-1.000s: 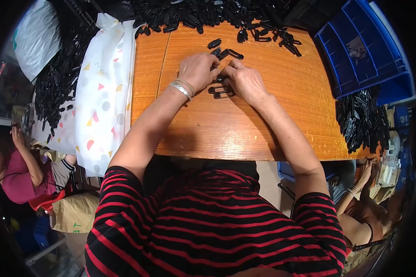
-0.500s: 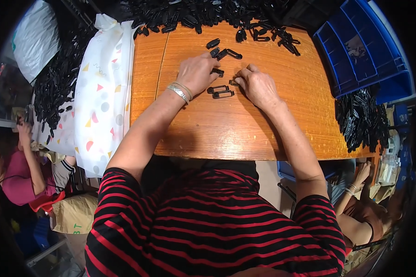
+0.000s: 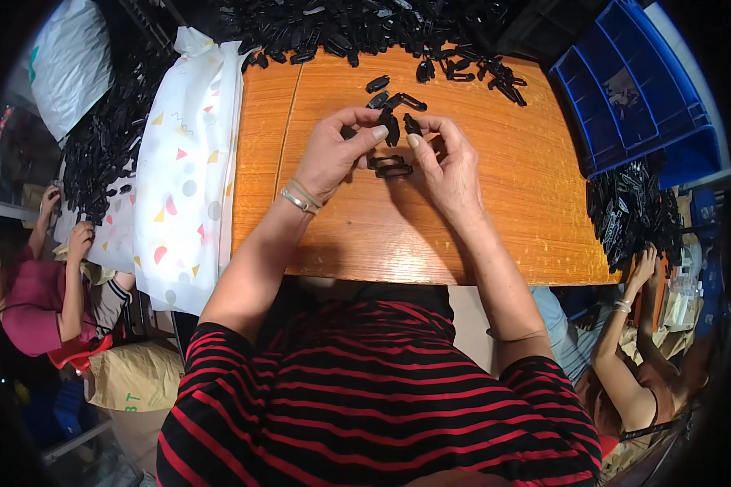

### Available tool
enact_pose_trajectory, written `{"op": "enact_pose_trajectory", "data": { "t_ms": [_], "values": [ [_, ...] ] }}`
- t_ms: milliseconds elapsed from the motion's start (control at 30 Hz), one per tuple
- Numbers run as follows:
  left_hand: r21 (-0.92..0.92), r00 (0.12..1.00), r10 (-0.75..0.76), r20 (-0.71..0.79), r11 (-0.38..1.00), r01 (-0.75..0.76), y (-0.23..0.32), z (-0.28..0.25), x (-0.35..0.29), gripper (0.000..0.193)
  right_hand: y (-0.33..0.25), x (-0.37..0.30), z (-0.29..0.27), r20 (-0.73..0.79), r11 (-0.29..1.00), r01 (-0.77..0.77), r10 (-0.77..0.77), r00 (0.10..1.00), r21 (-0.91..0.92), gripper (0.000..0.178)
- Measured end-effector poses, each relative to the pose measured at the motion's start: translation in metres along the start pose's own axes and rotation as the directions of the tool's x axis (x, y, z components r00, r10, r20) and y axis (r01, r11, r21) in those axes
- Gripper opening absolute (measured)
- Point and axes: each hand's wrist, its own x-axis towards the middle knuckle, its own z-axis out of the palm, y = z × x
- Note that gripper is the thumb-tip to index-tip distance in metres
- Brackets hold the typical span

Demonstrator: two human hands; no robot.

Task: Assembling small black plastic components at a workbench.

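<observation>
My left hand [image 3: 337, 150] pinches a small black plastic piece [image 3: 393, 130] between thumb and fingers, over the middle of the wooden table. Close beside it, my right hand [image 3: 453, 166] grips another black plastic part [image 3: 413, 125] by thumb and forefinger. A narrow gap separates the two pieces. Just below them on the tabletop lie two black frame-shaped parts [image 3: 393, 171], side by side. Beyond my fingertips rest a black oval piece [image 3: 378, 84] and a bent, open-framed black part [image 3: 413, 102]. My fingers partly hide what each hand holds.
Heaped black parts [image 3: 325, 28] cover the table's far side. A blue divided bin [image 3: 625, 89] stands at right above another black pile [image 3: 635, 207]. Patterned white sheeting [image 3: 183, 174] hangs along the left edge. Other people's hands [image 3: 80, 239] work at piles on both sides.
Both hands have lifted black pieces from the tabletop and brought them close together. At the sides, the other people's hands have moved up to the piles.
</observation>
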Motion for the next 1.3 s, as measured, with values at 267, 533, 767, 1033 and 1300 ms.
{"op": "enact_pose_trajectory", "data": {
  "t_ms": [267, 533, 767, 1033, 1300],
  "values": [
    [0.021, 0.993, 0.118, -0.024, 0.993, -0.118, 0.018, 0.002, -0.028, 0.023, -0.021, -0.004, 0.012, 0.018, 0.993, 0.106, -0.107, 0.994, 0.043, 0.019],
    [0.062, 0.982, 0.157, -0.104, 0.987, -0.151, 0.014, 0.003, -0.043, 0.027, -0.025, -0.011, 0.016, 0.024, 0.973, 0.222, -0.221, 0.975, -0.058, 0.02],
    [0.035, 0.967, 0.217, -0.132, 0.976, -0.214, 0.013, 0.012, -0.06, 0.03, -0.026, -0.019, 0.024, -0.055, 0.928, 0.363, -0.368, 0.928, -0.087, 0.025],
    [-0.087, 0.942, 0.273, -0.195, 0.952, -0.293, 0.017, 0.017, -0.074, 0.024, -0.022, -0.031, 0.038, -0.02, 0.963, 0.238, -0.237, 0.971, 0.124, 0.046],
    [-0.316, 0.966, 0.198, -0.165, 0.918, -0.242, 0.027, 0.002, -0.103, 0.022, -0.041, -0.052, 0.059, 0.236, 0.909, 0.15, -0.256, 0.937, 0.39, 0.043]
  ]
}}
